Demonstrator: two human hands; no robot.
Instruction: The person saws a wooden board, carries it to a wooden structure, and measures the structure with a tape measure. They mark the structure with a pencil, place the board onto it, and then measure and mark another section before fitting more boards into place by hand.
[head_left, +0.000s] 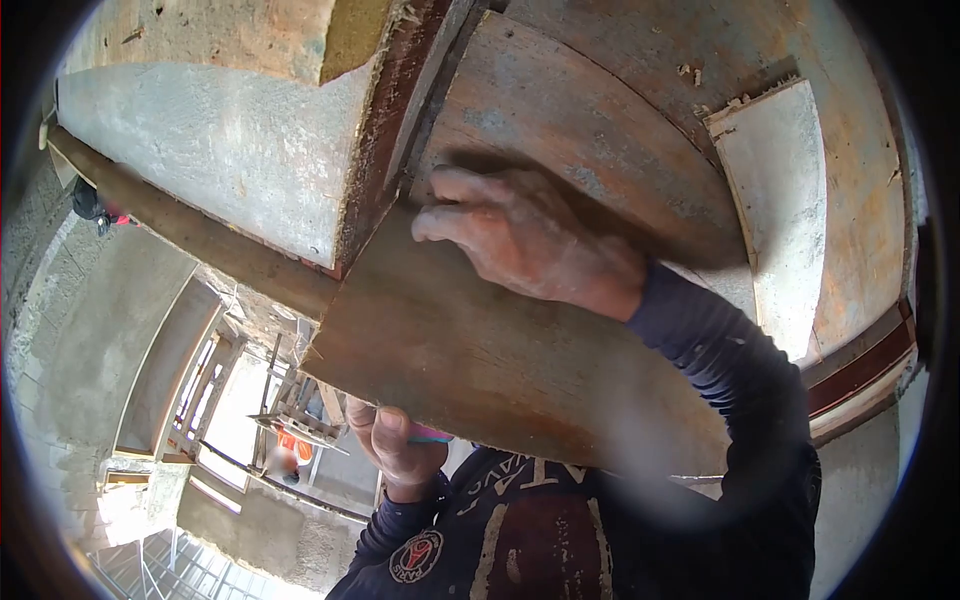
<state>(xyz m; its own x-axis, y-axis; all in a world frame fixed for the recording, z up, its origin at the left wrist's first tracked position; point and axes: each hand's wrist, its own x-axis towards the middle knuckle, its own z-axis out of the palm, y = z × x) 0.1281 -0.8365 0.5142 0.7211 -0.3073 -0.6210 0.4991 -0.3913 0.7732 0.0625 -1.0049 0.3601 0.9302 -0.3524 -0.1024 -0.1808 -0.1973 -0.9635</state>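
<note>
A brown plywood board (450, 350) with rough edges stretches across the middle of the head view, in front of my chest. My left hand (395, 450) is closed at the board's lower left edge, thumb in front and fingers partly hidden behind it. Beside that thumb shows a small pink and teal thing (430, 434), mostly covered by the board; its kind I cannot make out. My right hand (540, 240) lies over the board's upper edge, fingers bent and apart, with nothing seen in them.
Behind the board are stained plywood panels (580, 110) and a pale offcut strip (785, 200). A dark red beam edge (385, 130) runs beside a grey panel (220, 150). Lower left, far below, a person in orange (292, 450) stands near timber scaffolding. Another person (92, 205) shows at far left.
</note>
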